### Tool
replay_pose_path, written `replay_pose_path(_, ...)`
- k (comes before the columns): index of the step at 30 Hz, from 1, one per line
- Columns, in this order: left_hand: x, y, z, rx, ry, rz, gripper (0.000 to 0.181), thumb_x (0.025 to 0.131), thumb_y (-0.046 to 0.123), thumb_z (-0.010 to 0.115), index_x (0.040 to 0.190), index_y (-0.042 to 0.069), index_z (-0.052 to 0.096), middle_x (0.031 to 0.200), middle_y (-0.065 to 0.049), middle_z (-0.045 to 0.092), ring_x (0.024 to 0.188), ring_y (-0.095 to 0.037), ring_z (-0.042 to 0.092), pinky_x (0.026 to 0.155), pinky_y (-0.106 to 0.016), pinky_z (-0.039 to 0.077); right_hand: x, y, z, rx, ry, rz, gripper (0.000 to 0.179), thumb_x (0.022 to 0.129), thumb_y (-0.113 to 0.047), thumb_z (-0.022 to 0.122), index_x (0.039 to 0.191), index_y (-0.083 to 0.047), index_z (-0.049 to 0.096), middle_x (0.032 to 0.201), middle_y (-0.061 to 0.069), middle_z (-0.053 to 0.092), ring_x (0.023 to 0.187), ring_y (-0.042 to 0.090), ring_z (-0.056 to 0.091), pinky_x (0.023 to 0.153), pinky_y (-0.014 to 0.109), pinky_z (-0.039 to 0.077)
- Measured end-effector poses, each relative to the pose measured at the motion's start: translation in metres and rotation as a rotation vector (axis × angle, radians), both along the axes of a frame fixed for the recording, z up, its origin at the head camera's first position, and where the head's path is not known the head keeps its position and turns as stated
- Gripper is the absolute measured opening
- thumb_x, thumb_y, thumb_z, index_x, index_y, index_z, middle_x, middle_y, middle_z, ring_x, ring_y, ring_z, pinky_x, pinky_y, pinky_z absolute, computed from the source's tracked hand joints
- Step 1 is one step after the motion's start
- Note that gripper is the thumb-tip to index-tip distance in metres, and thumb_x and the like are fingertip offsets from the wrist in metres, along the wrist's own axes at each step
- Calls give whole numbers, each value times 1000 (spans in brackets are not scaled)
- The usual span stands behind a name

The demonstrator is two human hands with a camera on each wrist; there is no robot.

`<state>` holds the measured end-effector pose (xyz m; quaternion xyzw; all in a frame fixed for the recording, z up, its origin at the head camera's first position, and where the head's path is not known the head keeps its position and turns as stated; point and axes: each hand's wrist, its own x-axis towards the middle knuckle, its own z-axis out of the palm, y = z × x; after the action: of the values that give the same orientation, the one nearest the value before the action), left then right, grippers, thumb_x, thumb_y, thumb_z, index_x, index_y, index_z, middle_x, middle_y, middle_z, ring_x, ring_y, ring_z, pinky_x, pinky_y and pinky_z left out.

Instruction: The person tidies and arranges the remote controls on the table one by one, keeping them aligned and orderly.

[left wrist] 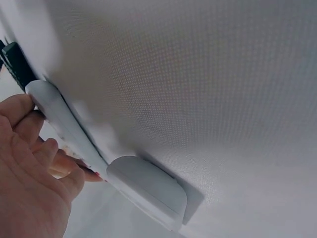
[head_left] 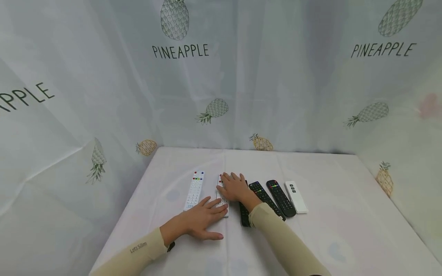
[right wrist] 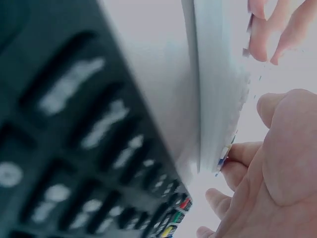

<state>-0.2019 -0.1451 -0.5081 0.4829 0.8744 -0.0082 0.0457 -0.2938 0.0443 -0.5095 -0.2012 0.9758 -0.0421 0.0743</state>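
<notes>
A white remote control (head_left: 223, 203) lies lengthwise on the table under both hands, partly covered by them. My left hand (head_left: 204, 219) is spread flat, its fingertips over the remote's near half and the thumb apart to the side. On the far end rests my right hand (head_left: 236, 188), fingers extended. The left wrist view has the left palm (left wrist: 34, 173) facing the white remote (left wrist: 67, 121), fingertips at its buttons. In the right wrist view, fingers of the right hand (right wrist: 267, 168) touch the white remote (right wrist: 218, 84) near its coloured buttons.
Left of the hands lies another white remote (head_left: 195, 189). To the right are a black remote (head_left: 244, 214) partly under the right arm, two more black remotes (head_left: 264, 197) (head_left: 281, 199), and a small white remote (head_left: 296, 197). A pineapple-print curtain (head_left: 276, 76) hangs behind the table.
</notes>
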Motion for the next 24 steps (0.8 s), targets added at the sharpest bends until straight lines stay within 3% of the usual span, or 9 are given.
replay_pose_path(24,-3,-5,1,16,-36,29,84,94,76,28,154,18,36,162,4,30,152,-23,22,119,-59,20,-5,-5,-1,-38,-47,-10,63,104,-53,34,155,-17,34,162,2,31,150,32,27,119,60,18)
